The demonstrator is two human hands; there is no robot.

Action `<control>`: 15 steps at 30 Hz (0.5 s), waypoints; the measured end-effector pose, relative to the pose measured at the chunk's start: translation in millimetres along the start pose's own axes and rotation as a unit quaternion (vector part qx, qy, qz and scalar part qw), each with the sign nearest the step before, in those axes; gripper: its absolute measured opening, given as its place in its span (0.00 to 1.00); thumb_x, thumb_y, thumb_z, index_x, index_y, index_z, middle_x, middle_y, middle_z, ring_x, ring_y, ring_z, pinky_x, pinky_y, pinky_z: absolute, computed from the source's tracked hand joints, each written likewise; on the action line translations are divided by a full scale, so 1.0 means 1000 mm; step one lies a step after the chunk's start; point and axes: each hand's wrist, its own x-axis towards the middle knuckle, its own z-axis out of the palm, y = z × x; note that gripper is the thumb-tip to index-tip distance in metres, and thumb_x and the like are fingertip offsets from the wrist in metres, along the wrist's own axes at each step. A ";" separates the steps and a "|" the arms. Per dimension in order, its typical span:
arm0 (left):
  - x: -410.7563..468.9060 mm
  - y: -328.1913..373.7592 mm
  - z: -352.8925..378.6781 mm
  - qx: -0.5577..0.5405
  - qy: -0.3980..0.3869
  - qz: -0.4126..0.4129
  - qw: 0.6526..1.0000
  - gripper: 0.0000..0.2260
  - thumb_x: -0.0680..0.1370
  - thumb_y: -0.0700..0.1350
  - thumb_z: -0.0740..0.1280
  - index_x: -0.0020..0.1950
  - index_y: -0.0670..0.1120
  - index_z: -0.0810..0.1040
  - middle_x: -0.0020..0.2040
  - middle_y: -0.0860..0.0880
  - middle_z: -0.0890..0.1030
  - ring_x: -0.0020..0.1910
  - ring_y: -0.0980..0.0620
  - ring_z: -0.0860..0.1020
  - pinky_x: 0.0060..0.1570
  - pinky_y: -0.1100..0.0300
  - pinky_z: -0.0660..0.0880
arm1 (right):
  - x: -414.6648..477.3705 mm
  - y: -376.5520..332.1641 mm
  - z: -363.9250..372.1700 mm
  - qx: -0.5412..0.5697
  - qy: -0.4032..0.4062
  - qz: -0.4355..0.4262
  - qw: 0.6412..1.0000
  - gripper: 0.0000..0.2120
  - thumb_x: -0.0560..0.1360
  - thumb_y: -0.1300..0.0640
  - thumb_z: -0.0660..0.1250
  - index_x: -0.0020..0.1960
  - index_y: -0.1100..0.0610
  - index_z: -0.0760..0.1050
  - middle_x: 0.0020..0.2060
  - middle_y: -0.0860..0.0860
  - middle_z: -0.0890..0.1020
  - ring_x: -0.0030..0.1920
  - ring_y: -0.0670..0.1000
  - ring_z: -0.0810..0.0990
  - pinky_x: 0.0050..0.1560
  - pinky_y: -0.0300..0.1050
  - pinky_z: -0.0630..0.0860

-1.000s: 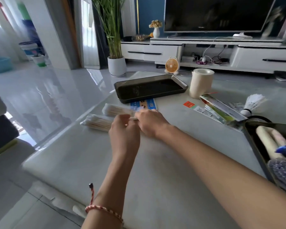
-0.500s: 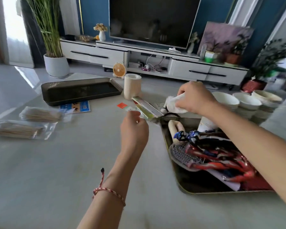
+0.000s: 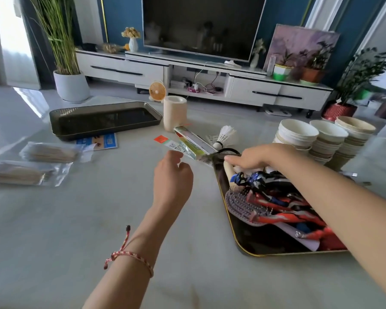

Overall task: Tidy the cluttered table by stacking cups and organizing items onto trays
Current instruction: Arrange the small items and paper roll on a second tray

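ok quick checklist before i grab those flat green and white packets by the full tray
1. left hand free: ok, fingers loosely curled, holding nothing.
2. flat green and white packets within reach: ok, just beyond the left fingertips; contact cannot tell.
3. right hand out of the way: ok, over the far end of the gold-rimmed dark tray.
4. room in that tray: not ok, crowded by a red and blue toy figure and purple hairbrush.
5. black rectangular tray available: ok, bare floor shows.
6. white feather shuttlecock clear of the packets: cannot tell.
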 end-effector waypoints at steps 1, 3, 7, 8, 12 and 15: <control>0.000 0.000 -0.001 -0.002 -0.001 0.000 1.000 0.17 0.75 0.36 0.57 0.63 0.43 0.73 0.61 0.45 0.76 0.60 0.47 0.72 0.50 0.62 0.66 | 0.001 -0.002 -0.001 0.015 0.001 0.002 1.000 0.36 0.79 0.37 0.43 0.59 0.65 0.75 0.56 0.60 0.78 0.58 0.59 0.76 0.58 0.48 0.69; 0.001 0.001 -0.002 -0.009 -0.004 -0.001 1.000 0.17 0.75 0.36 0.57 0.63 0.43 0.73 0.61 0.46 0.76 0.61 0.48 0.72 0.51 0.64 0.65 | 0.003 -0.006 -0.006 0.031 0.071 -0.029 0.997 0.29 0.80 0.42 0.47 0.50 0.64 0.76 0.46 0.54 0.78 0.52 0.58 0.77 0.45 0.43 0.69; 0.005 -0.001 -0.010 -0.021 -0.007 -0.015 1.000 0.17 0.76 0.37 0.57 0.63 0.43 0.74 0.62 0.46 0.76 0.60 0.48 0.72 0.49 0.63 0.66 | 0.011 -0.033 -0.013 0.079 0.194 -0.105 0.972 0.17 0.79 0.52 0.57 0.35 0.60 0.70 0.37 0.55 0.75 0.42 0.57 0.74 0.37 0.43 0.67; 0.005 0.000 -0.011 -0.020 -0.011 -0.017 1.000 0.16 0.76 0.38 0.57 0.63 0.44 0.74 0.61 0.46 0.76 0.59 0.48 0.73 0.49 0.63 0.66 | 0.014 -0.038 -0.012 0.094 0.201 -0.117 0.968 0.14 0.79 0.53 0.58 0.42 0.61 0.74 0.43 0.57 0.78 0.46 0.58 0.76 0.43 0.44 0.71; 0.016 -0.007 -0.027 -0.017 -0.024 -0.044 0.999 0.15 0.76 0.39 0.57 0.62 0.44 0.74 0.59 0.46 0.77 0.52 0.49 0.74 0.41 0.63 0.69 | 0.031 -0.069 -0.007 0.101 0.190 -0.126 0.968 0.20 0.77 0.54 0.61 0.67 0.58 0.67 0.64 0.58 0.73 0.62 0.58 0.72 0.58 0.47 0.70; 0.025 -0.015 -0.045 -0.008 -0.017 -0.067 0.998 0.15 0.76 0.40 0.58 0.62 0.44 0.75 0.56 0.47 0.77 0.44 0.51 0.73 0.32 0.66 0.67 | 0.049 -0.084 0.001 0.096 0.200 -0.122 0.968 0.24 0.76 0.53 0.61 0.71 0.53 0.63 0.65 0.60 0.71 0.62 0.60 0.71 0.58 0.47 0.70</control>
